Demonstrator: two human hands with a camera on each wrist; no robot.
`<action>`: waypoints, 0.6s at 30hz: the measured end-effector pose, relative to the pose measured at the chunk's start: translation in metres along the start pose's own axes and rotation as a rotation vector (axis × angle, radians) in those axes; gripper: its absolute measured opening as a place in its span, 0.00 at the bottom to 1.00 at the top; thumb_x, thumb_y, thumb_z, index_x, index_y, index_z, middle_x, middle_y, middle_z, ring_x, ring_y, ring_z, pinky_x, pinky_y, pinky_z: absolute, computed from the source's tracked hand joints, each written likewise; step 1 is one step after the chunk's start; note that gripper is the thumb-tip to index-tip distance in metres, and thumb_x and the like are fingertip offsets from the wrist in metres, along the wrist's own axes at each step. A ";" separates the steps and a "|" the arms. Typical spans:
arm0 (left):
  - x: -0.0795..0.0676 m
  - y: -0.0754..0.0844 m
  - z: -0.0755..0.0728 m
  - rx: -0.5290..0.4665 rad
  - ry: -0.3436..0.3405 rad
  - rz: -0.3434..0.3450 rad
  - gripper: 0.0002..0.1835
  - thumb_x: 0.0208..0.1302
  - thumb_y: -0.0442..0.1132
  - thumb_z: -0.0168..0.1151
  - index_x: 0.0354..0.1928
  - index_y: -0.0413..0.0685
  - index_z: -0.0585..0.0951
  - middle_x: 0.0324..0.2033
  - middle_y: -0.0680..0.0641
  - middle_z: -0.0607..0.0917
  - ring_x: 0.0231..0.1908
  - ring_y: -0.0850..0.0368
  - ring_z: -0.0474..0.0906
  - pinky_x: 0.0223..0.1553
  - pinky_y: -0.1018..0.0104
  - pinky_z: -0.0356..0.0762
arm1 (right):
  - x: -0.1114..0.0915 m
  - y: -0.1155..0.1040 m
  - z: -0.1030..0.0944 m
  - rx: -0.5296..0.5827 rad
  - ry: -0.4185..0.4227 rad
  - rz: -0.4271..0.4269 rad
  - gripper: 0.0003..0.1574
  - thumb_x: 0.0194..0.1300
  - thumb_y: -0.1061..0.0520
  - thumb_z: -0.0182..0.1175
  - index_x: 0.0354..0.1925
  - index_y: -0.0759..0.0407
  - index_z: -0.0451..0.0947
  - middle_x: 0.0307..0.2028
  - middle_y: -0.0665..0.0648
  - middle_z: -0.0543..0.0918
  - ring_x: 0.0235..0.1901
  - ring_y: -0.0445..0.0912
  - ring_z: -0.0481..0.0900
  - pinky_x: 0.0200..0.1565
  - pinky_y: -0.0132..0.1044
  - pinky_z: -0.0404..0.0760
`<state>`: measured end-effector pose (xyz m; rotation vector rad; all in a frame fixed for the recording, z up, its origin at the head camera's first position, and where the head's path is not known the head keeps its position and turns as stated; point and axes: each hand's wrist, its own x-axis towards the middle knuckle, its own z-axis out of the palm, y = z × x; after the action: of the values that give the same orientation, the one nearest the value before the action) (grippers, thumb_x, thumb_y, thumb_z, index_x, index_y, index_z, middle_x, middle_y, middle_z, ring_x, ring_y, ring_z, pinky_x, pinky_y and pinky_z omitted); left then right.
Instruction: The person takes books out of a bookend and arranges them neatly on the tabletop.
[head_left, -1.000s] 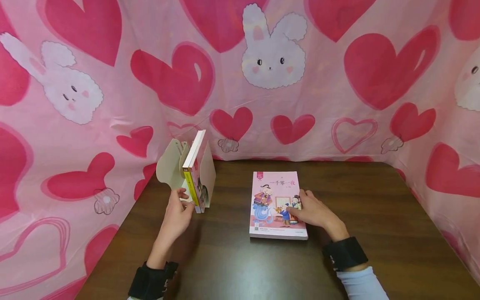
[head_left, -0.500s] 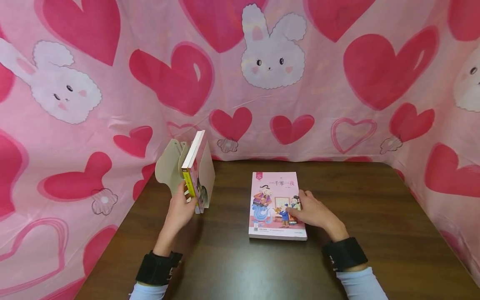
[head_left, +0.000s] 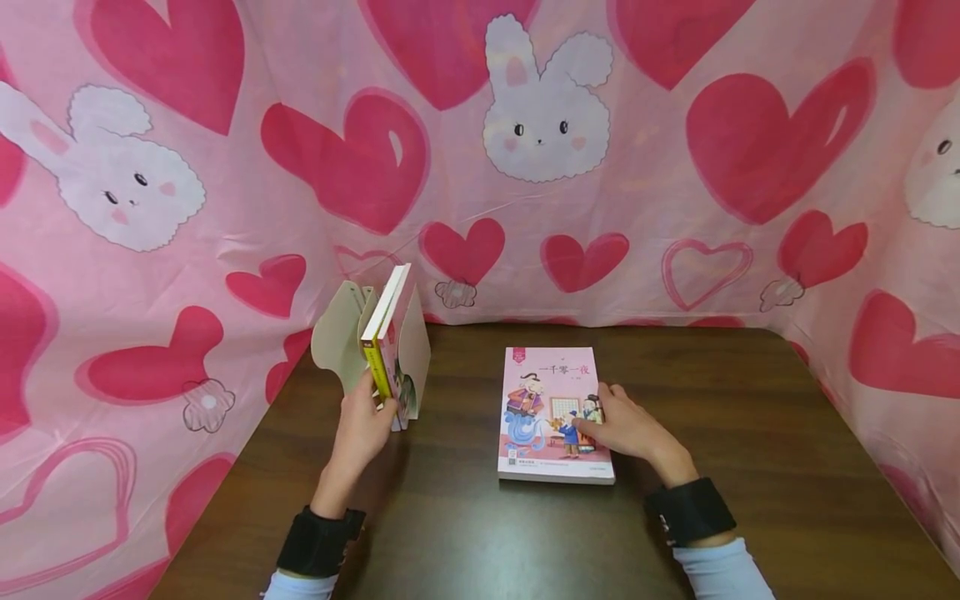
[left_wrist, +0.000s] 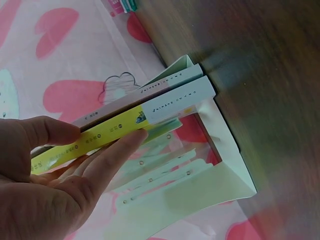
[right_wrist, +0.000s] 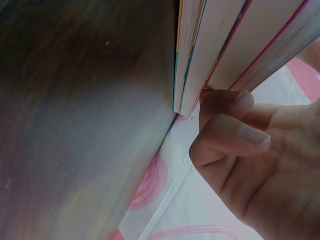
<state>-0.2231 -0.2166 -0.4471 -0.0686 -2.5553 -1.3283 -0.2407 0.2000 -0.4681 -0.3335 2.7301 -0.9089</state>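
Note:
In the head view, a pale green book stand (head_left: pixel 336 337) at the left holds two upright books side by side. My left hand (head_left: pixel 363 429) pinches the yellow-spined book (head_left: pixel 377 367) near its lower spine. The left wrist view shows the thumb on one side of that book and fingers on the other, with a pale-pink-spined book (left_wrist: pixel 165 86) beside it. My right hand (head_left: pixel 633 429) grips the right edge of a pink picture-cover book (head_left: pixel 551 387), thumb on its cover. In the right wrist view, curled fingers touch the page edges of several stacked books (right_wrist: pixel 210 50).
All this stands on a dark brown wooden table (head_left: pixel 480 542). A pink curtain (head_left: pixel 525 200) with hearts and rabbits hangs behind and along both sides. Each wrist wears a black band (head_left: pixel 690 510).
My left hand has moved in to the yellow-spined book and taken hold of it. That book now tilts slightly apart from its neighbour. The right hand stays on the pink book.

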 end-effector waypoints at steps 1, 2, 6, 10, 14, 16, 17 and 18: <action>-0.001 0.000 0.000 0.001 0.002 0.000 0.28 0.70 0.25 0.60 0.71 0.31 0.69 0.65 0.27 0.77 0.61 0.30 0.78 0.54 0.40 0.80 | 0.000 0.000 0.000 0.000 -0.001 0.000 0.62 0.67 0.35 0.68 0.75 0.77 0.55 0.66 0.76 0.67 0.60 0.68 0.74 0.59 0.68 0.76; -0.002 0.000 0.000 0.004 0.004 -0.001 0.27 0.70 0.25 0.60 0.70 0.32 0.69 0.65 0.27 0.77 0.61 0.31 0.79 0.54 0.40 0.80 | 0.000 0.000 0.000 0.000 -0.003 0.000 0.62 0.67 0.35 0.68 0.75 0.77 0.55 0.66 0.76 0.66 0.61 0.68 0.74 0.59 0.68 0.76; -0.006 0.000 -0.003 0.018 0.010 -0.004 0.25 0.70 0.25 0.60 0.68 0.31 0.71 0.63 0.27 0.78 0.59 0.31 0.80 0.53 0.40 0.80 | -0.001 0.001 0.000 0.004 -0.006 0.001 0.62 0.67 0.35 0.68 0.75 0.77 0.55 0.66 0.75 0.66 0.60 0.67 0.74 0.59 0.68 0.76; -0.011 0.002 -0.005 0.033 0.018 -0.004 0.26 0.71 0.26 0.61 0.68 0.32 0.71 0.63 0.27 0.79 0.58 0.30 0.81 0.52 0.40 0.81 | -0.001 0.001 0.000 0.005 -0.002 -0.004 0.61 0.67 0.35 0.68 0.75 0.76 0.56 0.64 0.74 0.68 0.58 0.65 0.75 0.58 0.67 0.78; -0.018 0.003 -0.007 0.047 0.016 -0.009 0.27 0.72 0.28 0.63 0.70 0.34 0.70 0.63 0.28 0.79 0.58 0.31 0.81 0.52 0.41 0.81 | 0.000 0.002 0.000 0.001 0.000 -0.009 0.61 0.67 0.35 0.68 0.75 0.76 0.56 0.64 0.73 0.69 0.58 0.65 0.75 0.58 0.67 0.78; -0.021 0.003 -0.007 0.052 0.016 -0.012 0.28 0.72 0.29 0.64 0.70 0.35 0.69 0.64 0.28 0.79 0.58 0.32 0.82 0.51 0.41 0.81 | 0.000 0.002 0.000 0.001 -0.001 -0.006 0.61 0.67 0.36 0.68 0.75 0.76 0.56 0.64 0.73 0.69 0.58 0.65 0.75 0.58 0.67 0.78; -0.022 0.003 -0.007 0.053 0.019 -0.011 0.28 0.71 0.29 0.65 0.71 0.35 0.69 0.63 0.28 0.79 0.58 0.32 0.82 0.51 0.41 0.81 | 0.000 0.002 0.000 -0.002 -0.001 -0.006 0.61 0.67 0.36 0.68 0.75 0.77 0.56 0.64 0.74 0.68 0.58 0.65 0.75 0.58 0.68 0.77; -0.024 0.003 -0.008 0.058 0.024 -0.012 0.29 0.71 0.29 0.65 0.71 0.35 0.70 0.63 0.28 0.79 0.57 0.32 0.82 0.51 0.41 0.82 | 0.000 0.002 0.000 -0.004 -0.001 -0.006 0.61 0.67 0.36 0.68 0.75 0.77 0.56 0.65 0.74 0.68 0.58 0.65 0.75 0.59 0.68 0.77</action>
<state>-0.1979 -0.2193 -0.4463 -0.0253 -2.5759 -1.2507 -0.2411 0.2009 -0.4693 -0.3427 2.7314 -0.9047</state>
